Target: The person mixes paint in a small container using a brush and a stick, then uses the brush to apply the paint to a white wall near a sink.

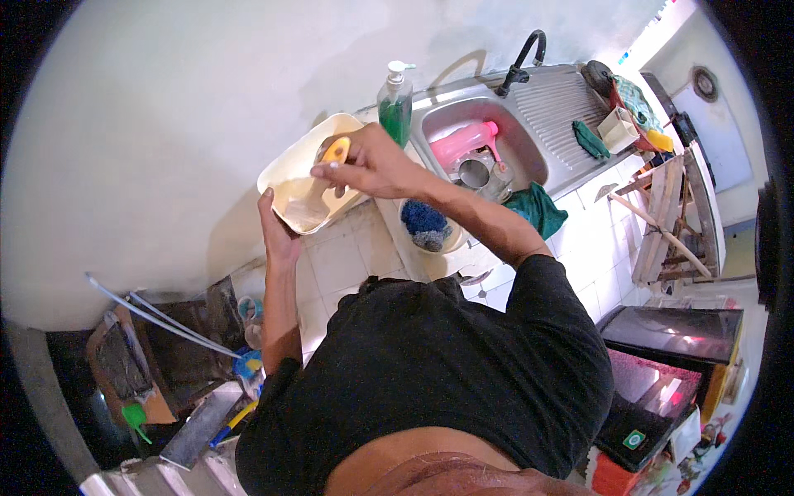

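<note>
Tiled counter (347,260): left hand (277,231) under cream tub (310,178), palm hidden.

The person wears a plain black short-sleeved shirt that fills the lower middle of the frame, its fabric creased across the shoulders and its sleeves ending above the elbows. Both forearms are bare, without watch, bracelet or gloves. The left hand (277,231) and right hand (372,165) show no rings.

Left hand (277,227) fingers behind cream tub (308,178)
</note>
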Demonstrator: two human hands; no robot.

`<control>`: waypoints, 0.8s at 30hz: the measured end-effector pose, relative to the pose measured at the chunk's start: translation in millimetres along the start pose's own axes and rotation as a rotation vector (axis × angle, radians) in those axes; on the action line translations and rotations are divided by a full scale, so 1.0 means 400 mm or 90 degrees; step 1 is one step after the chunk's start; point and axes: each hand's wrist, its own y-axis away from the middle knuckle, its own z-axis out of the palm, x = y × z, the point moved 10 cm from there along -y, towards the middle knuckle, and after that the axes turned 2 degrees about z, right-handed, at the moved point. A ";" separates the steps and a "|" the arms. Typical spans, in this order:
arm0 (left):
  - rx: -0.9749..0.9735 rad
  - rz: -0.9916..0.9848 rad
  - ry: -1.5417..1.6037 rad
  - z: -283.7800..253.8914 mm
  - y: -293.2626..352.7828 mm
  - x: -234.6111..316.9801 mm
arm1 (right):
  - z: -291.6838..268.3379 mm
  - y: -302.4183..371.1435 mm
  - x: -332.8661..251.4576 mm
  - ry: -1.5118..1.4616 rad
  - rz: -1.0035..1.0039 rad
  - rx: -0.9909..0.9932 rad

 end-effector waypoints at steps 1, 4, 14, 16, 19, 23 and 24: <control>-0.012 0.009 0.008 0.004 -0.004 0.001 | -0.013 0.002 0.015 -0.009 0.017 0.006; -0.002 0.028 0.016 -0.023 -0.005 0.008 | -0.090 0.010 0.008 -0.049 0.096 0.121; 0.013 -0.015 0.012 -0.051 0.015 -0.028 | -0.250 0.021 0.020 0.309 0.036 0.260; 0.015 -0.014 -0.003 -0.056 0.021 -0.029 | -0.238 0.015 0.008 0.341 0.035 0.247; 0.024 -0.006 -0.020 -0.074 0.029 -0.031 | -0.197 0.009 -0.027 0.449 0.001 0.225; 0.030 -0.002 -0.019 -0.077 0.037 -0.038 | -0.142 0.009 -0.052 0.592 -0.057 0.190; 0.030 -0.004 -0.019 -0.077 0.038 -0.040 | -0.136 0.009 -0.054 0.592 -0.056 0.190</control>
